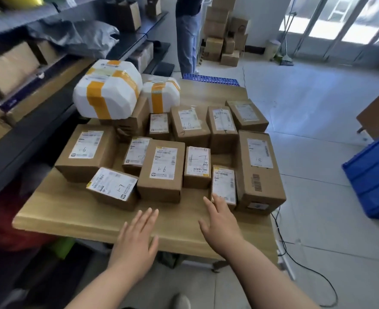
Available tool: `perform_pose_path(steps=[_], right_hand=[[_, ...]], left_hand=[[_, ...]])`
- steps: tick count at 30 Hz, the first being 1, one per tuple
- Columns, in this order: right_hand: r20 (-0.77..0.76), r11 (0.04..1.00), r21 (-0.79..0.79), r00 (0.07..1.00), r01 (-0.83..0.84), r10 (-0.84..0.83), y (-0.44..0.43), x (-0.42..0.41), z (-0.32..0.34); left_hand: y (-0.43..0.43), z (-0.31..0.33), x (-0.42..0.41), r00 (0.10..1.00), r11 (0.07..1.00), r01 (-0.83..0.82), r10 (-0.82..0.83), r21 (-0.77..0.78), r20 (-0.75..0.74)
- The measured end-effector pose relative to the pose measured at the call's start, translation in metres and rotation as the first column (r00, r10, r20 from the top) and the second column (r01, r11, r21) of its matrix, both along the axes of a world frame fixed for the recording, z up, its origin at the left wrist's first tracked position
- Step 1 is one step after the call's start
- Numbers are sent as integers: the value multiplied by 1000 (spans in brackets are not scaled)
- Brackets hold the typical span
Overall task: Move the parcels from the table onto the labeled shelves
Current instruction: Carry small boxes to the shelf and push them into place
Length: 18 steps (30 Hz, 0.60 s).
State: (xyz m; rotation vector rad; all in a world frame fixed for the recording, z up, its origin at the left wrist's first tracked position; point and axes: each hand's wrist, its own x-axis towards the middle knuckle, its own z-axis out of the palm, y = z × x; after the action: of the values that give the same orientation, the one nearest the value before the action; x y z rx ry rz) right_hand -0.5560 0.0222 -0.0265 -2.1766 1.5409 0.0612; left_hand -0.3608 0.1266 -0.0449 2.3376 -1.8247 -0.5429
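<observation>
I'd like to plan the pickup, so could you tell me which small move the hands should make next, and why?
Probably close the right hand around the small upright box at its fingertips. Both hands are open and empty, the left hand hovers over bare table, and that box stands at the near edge, easiest to lift.

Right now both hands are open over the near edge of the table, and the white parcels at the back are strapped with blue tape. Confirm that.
Not quite. The head view shows the white parcels strapped with yellow-orange tape, not blue. The rest holds: the left hand and right hand are open over the near edge of the table.
</observation>
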Motion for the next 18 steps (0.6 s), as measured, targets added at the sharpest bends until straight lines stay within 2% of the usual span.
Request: perform_pose_path(steps=[6,11,14,18], right_hand=[[-57,999,42,998,14,-12,-33,6,-22],[-107,991,7,985,134,-132,-66,16,-31],[-132,975,37,968,218,-212,-80,21,-38],[-266,971,78,943,226,-198,-80,26,-52]], left_hand=[[-17,-6,14,1000,999,-7,7,52,13],[-48,1,37,1000,999,22,-23,41,10],[-68,8,59,999,998,45,-46,43,21],[-90,9,88,997,996,68,-69,61,26]])
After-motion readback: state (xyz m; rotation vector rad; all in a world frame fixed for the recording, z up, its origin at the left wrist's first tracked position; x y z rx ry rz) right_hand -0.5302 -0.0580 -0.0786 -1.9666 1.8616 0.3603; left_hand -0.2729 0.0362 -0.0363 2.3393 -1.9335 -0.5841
